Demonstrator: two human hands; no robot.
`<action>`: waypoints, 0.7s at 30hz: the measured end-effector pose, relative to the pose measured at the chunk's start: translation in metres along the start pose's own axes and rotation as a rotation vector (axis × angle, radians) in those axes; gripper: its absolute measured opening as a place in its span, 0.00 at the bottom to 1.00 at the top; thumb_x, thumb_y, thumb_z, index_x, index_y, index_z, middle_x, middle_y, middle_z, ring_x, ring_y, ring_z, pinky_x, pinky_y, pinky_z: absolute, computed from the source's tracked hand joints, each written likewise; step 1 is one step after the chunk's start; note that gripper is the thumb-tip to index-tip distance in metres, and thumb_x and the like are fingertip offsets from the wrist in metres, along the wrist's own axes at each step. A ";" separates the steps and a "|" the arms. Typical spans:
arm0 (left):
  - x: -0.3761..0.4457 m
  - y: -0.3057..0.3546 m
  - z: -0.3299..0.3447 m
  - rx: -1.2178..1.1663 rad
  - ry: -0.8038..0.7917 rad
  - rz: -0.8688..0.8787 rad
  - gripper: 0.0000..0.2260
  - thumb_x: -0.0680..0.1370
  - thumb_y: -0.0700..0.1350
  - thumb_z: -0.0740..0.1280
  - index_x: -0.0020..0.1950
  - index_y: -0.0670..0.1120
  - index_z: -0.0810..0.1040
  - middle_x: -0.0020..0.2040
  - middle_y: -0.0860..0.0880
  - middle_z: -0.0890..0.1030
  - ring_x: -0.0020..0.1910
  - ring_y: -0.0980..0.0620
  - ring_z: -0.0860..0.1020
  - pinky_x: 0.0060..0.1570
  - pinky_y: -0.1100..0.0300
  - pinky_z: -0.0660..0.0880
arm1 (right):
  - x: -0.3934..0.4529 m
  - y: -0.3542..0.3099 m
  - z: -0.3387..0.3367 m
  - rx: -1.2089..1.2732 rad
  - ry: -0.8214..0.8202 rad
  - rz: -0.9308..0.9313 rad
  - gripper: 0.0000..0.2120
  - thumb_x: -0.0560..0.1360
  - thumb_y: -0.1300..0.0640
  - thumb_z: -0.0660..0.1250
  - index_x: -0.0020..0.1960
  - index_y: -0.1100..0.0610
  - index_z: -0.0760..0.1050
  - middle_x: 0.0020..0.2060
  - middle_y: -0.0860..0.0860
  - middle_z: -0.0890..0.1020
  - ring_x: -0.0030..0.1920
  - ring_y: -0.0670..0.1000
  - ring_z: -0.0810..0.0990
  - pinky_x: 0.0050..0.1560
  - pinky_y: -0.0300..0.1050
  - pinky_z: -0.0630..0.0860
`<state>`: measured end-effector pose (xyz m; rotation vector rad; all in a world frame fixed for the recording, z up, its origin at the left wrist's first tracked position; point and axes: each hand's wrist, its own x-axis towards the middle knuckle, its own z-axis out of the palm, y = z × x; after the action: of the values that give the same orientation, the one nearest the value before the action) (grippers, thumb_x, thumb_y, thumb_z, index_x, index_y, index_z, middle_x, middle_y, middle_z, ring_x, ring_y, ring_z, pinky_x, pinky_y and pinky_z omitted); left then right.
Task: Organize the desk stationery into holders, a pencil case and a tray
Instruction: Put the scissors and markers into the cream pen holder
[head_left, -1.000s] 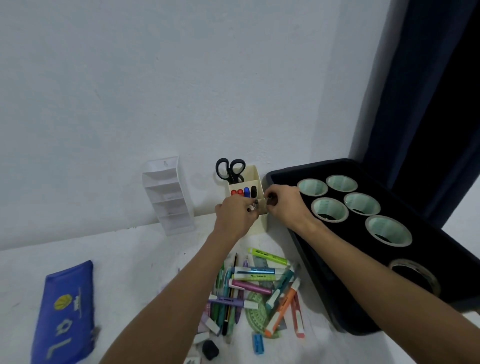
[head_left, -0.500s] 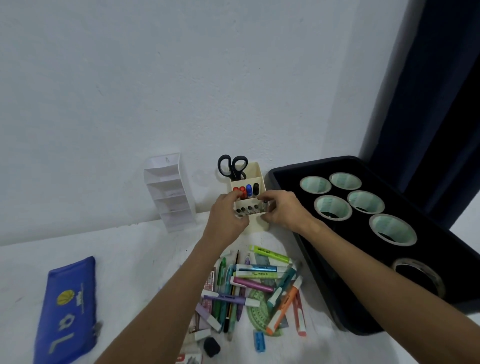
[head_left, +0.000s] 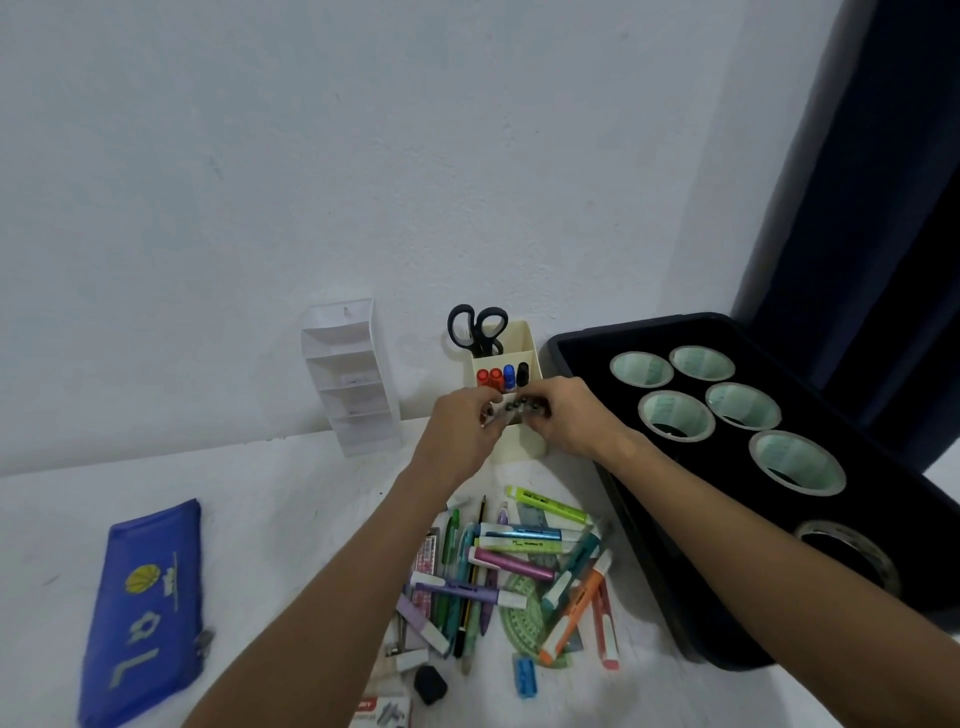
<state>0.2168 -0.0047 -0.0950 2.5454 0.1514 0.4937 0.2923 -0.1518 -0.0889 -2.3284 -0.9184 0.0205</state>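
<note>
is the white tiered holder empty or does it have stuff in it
Apparently empty: the white tiered holder stands upright by the wall, and its open shelves show only bare white plastic.

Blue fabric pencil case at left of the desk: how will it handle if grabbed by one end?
The blue fabric pencil case lies flat and thin, so it is probably near-empty and light. Soft cloth suggests it would sag from one end. It seems unlikely to roll or slide on the white desk.

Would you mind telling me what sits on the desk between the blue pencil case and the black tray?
In the head view, between the blue pencil case and the black tray lies the pile of highlighters and pens, crossed by the person's left forearm.
</note>
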 end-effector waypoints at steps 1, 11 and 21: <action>0.000 -0.003 0.001 0.000 -0.013 -0.021 0.15 0.76 0.47 0.69 0.62 0.45 0.78 0.54 0.47 0.82 0.46 0.52 0.79 0.47 0.64 0.72 | 0.000 0.001 -0.001 -0.023 -0.007 0.020 0.13 0.74 0.62 0.69 0.59 0.58 0.79 0.53 0.54 0.82 0.52 0.51 0.80 0.57 0.43 0.76; 0.002 -0.003 0.005 -0.036 -0.061 0.017 0.18 0.74 0.45 0.71 0.64 0.51 0.78 0.53 0.48 0.81 0.42 0.56 0.75 0.46 0.67 0.67 | 0.000 0.002 -0.004 -0.038 -0.109 -0.049 0.18 0.71 0.57 0.73 0.61 0.53 0.78 0.51 0.51 0.83 0.51 0.48 0.81 0.56 0.45 0.77; 0.003 -0.005 0.008 0.027 -0.046 0.020 0.12 0.75 0.46 0.70 0.58 0.48 0.82 0.50 0.46 0.82 0.47 0.49 0.79 0.46 0.63 0.70 | 0.001 0.004 -0.002 -0.089 -0.075 -0.038 0.15 0.72 0.57 0.73 0.58 0.54 0.80 0.49 0.52 0.83 0.49 0.49 0.81 0.56 0.47 0.78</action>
<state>0.2227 -0.0041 -0.1028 2.5849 0.1171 0.4425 0.2960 -0.1546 -0.0888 -2.4055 -1.0195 0.0527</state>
